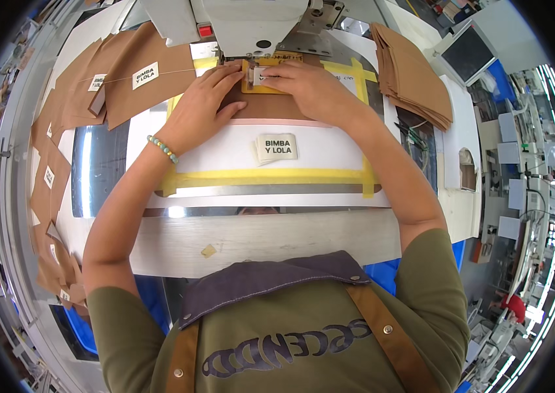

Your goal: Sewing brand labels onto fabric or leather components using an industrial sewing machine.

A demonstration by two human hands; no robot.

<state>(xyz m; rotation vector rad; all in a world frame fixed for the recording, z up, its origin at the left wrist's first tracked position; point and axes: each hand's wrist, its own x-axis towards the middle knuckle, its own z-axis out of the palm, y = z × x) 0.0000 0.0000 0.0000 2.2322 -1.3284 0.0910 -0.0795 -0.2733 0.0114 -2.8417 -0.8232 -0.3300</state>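
Note:
Under the head of a white sewing machine (254, 26) lies a brown fabric panel (267, 109). A small yellow frame (248, 85) sits on it, around a white label (258, 76). My left hand (206, 98) rests on the panel's left part, fingers stretched out and the thumb apart, fingertips beside the frame. My right hand (313, 90) lies over the frame's right side with its fingers extended onto the label, so part of both is hidden. Nearer to me, a small stack of cream labels with black print (277, 146) sits on the white work sheet (212, 157).
Yellow tape (264, 177) borders the white sheet. Brown panels bearing white labels (153, 85) spread along the left, joined by thread. A pile of brown panels (411, 78) lies at the far right, near a dark screen (467, 52). The pale table edge (277, 236) is close to me.

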